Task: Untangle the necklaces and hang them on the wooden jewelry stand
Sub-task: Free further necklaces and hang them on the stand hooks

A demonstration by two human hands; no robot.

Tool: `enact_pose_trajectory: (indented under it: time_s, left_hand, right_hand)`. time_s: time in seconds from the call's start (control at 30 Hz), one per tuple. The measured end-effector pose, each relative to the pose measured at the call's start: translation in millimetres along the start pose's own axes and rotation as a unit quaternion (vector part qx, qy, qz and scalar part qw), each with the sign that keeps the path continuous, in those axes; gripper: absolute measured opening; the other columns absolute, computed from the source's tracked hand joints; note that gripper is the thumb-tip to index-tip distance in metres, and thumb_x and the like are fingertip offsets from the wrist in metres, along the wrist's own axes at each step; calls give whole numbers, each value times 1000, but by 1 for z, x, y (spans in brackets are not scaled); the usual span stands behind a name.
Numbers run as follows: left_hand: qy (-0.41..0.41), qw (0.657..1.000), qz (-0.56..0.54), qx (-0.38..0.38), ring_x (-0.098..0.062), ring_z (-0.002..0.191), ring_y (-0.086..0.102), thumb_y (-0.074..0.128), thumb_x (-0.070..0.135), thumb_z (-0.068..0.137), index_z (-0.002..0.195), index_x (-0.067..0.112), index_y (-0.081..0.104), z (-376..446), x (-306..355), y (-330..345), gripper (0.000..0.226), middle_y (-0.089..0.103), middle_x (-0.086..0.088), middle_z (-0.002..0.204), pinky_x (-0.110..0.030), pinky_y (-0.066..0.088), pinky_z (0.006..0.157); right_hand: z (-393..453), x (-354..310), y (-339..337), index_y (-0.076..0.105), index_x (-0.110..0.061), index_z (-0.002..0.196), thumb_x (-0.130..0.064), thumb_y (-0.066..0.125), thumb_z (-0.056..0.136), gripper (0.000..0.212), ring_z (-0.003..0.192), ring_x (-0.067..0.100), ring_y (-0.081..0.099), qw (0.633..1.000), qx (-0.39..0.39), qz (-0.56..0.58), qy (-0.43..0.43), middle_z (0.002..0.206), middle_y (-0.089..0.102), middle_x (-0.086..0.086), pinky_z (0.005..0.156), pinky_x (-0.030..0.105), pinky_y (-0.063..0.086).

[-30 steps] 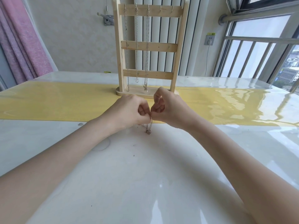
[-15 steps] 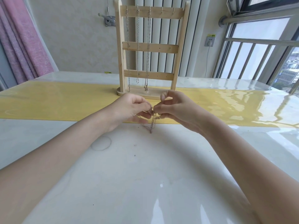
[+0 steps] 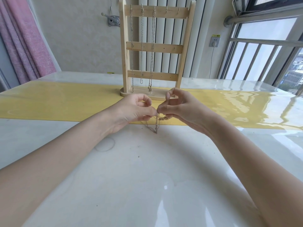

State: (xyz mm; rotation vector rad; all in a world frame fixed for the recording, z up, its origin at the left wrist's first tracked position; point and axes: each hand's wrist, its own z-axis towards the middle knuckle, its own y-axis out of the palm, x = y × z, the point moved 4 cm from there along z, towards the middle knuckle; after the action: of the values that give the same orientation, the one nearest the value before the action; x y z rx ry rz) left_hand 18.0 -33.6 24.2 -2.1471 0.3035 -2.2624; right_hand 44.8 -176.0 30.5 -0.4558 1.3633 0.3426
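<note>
A tangled thin chain necklace [image 3: 156,124] hangs between my two hands, just above the white table. My left hand [image 3: 131,112] pinches it with thumb and forefinger, and my right hand [image 3: 178,108] pinches it close beside, fingertips almost touching. Loops of the chain droop down to the tabletop. Behind my hands stands the wooden jewelry stand [image 3: 185,46] with three cross bars. Three chain necklaces [image 3: 142,46] hang from hooks on the left part of its top bar; the two hooks to the right are bare.
A yellow runner [image 3: 57,104] crosses the glossy white table [image 3: 147,177] under the stand. A radiator and wall socket are behind, a pink curtain [image 3: 24,38] at the left, and a window with railings at the right.
My hands have opened up slightly and drawn a little apart, and more of the chain hangs loose below them. The camera has tilted so the stand sits lower in view.
</note>
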Motion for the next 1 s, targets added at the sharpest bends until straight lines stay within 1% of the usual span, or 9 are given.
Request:
enact_pose_trajectory:
  time_s: [0.07,0.2,0.27,0.4,0.53,0.63,0.77,0.87,1.0]
  left_hand:
    - [10,999,33,-20,-12,65,52,63,-5,82,78,15,46,0,0,1,27,58,-2,75,-14,51,62]
    - [30,992,105,-69,-10,60,53,64,-9,80,79,14,46,-2,3,4,29,63,6,65,-15,48,61]
    - [27,988,121,-92,-8,58,53,63,-10,80,79,13,45,-5,5,5,29,63,5,66,-14,46,59]
    - [25,983,143,-109,-10,59,54,63,-10,80,78,13,44,-7,6,7,30,62,-2,72,-14,46,58]
    - [25,982,154,-111,-11,60,56,64,-11,79,76,13,43,-6,5,7,33,65,2,69,-14,47,59]
    - [25,981,158,-112,-9,59,56,64,-12,78,75,13,43,-5,7,7,33,64,2,68,-14,46,59]
    - [17,977,173,-126,-11,62,58,65,-12,78,73,13,44,-6,7,7,33,64,-3,72,-15,47,59]
    - [20,974,202,-104,-16,67,54,64,-11,78,73,14,45,-4,4,6,32,61,-9,77,-19,46,64]
    - [50,962,262,-55,-5,52,47,64,-8,77,75,15,46,0,4,7,29,60,3,67,-19,42,60]
  right_hand:
    - [-1,0,1,38,-13,85,12,62,82,35,63,19,51,1000,-18,-24,6,71,60,10,61,24,44]
    - [-3,-2,1,39,-14,85,10,64,82,35,60,13,52,992,-59,-114,21,73,63,7,61,21,43]
    - [-5,-4,2,40,-14,84,11,64,82,35,59,11,53,986,-79,-141,30,74,65,7,61,20,43]
    - [-7,-5,5,39,-13,85,10,64,82,34,64,16,51,976,-109,-187,37,72,67,3,59,19,43]
    - [-8,-7,7,40,-15,85,7,66,82,34,62,14,50,961,-111,-251,34,73,66,1,60,19,44]
    - [-8,-9,8,41,-15,86,7,66,82,34,62,13,53,958,-111,-261,29,75,66,0,64,23,45]
    - [-8,-7,9,42,-18,87,6,66,81,35,67,12,56,948,-120,-292,30,79,66,0,72,30,46]
    - [-7,-5,12,42,-22,85,6,65,81,36,63,6,55,942,-117,-315,24,78,64,-3,72,29,47]
    - [-4,-5,11,45,-22,84,3,65,81,32,62,8,54,945,-81,-316,12,77,63,-3,69,29,45]
